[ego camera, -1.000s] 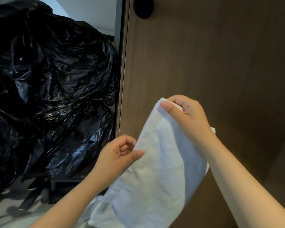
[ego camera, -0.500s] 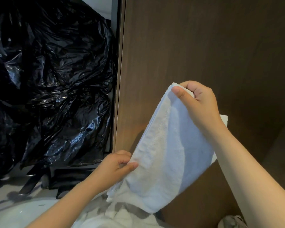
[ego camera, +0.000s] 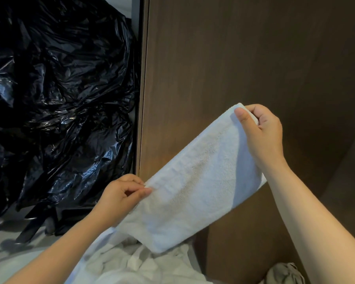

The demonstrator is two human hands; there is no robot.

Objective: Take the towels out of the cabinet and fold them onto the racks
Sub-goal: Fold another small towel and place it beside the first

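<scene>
Bags of black plastic (ego camera: 59,99) fill the left; the left hand (ego camera: 123,193) pinches the towel (ego camera: 193,191) low, its long axis slanting up (held midair) to the right hand (ego camera: 262,130), grip closed on the top corner.

probably a home or hotel storage corner, hard to say which: tall dark wood cabinet panel (ego camera: 234,68), big black plastic bags (ego camera: 59,99), heap of white linen (ego camera: 121,267) below.

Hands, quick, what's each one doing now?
Left hand: pinching the folded white terry-cloth towel at its lower corner.
Right hand: gripping the towel's upper corner.
</scene>
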